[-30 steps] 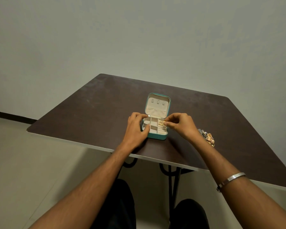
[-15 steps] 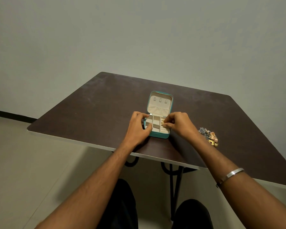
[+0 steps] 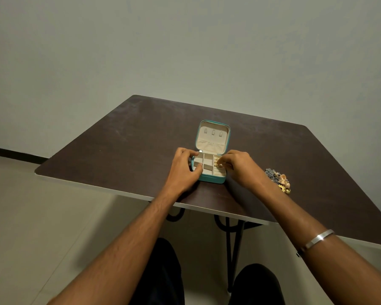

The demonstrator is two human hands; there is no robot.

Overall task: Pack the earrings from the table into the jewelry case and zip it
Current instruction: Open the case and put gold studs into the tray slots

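A small teal jewelry case (image 3: pixel 211 178) stands open near the table's front edge, its cream lid (image 3: pixel 212 137) upright. My left hand (image 3: pixel 183 170) grips the case's left side, thumb on the front compartment. My right hand (image 3: pixel 240 166) is at the case's right side, fingertips pinching a gold earring (image 3: pixel 218 163) in the right-hand compartments. A heap of earrings (image 3: pixel 279 180) lies on the table to the right of my right wrist.
The dark brown table (image 3: pixel 123 150) has a pale front edge and black metal legs (image 3: pixel 233 238) below. A grey wall rises behind it. My knees in dark trousers show under the table edge. A silver bangle (image 3: pixel 317 238) circles my right forearm.
My hands have barely moved. The right fingertips stay over the case's right compartments with the gold earring. The view has shifted slightly.
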